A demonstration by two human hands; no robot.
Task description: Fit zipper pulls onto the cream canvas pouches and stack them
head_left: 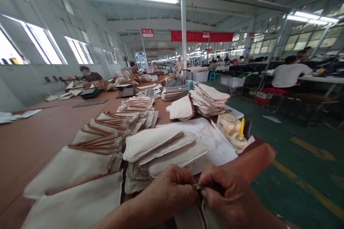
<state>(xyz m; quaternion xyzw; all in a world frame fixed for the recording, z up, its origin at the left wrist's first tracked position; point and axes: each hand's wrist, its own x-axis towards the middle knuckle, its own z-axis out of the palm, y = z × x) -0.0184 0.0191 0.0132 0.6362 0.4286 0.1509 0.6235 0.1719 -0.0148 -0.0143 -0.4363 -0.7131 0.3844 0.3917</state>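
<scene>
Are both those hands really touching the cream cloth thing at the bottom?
Touching. The head view shows the left hand and right hand pinching the dark edge of the cream fabric piece at their fingertips.

the tabletop [53,125] in front of me is a warm reddish brown, and the row of pouches [94,161] fanned over it is off-white, their edges trimmed in rusty brown. the stacked pouches [153,143] are cream with a thin brown line along the side. the held piece [189,218] is pale too, split by a dark brown line. a white sheet [223,150] carries faint pinkish-brown smudges, and a bright yellow handle [242,126] glows near it. i see a teal cylinder [190,86], a blue stool [212,76], a red banner [188,36], and a deep green floor [285,150] with yellow stripes [309,189].
</scene>
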